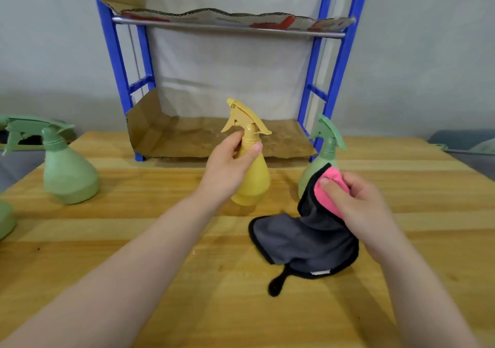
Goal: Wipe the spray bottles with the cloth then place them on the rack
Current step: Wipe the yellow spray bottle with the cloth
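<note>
Left hand (227, 165) grips the yellow bottle (251, 176), seemingly empty; right hand (353, 200) pinches the cloth (302, 243).

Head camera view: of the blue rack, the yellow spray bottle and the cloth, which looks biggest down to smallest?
1. Blue rack, by far the largest.
2. Cloth and yellow spray bottle look about alike; the cloth is folded and nearer the camera, so I won't rank them.

No legible text; cloth (302, 240) tag unreadable.
</note>
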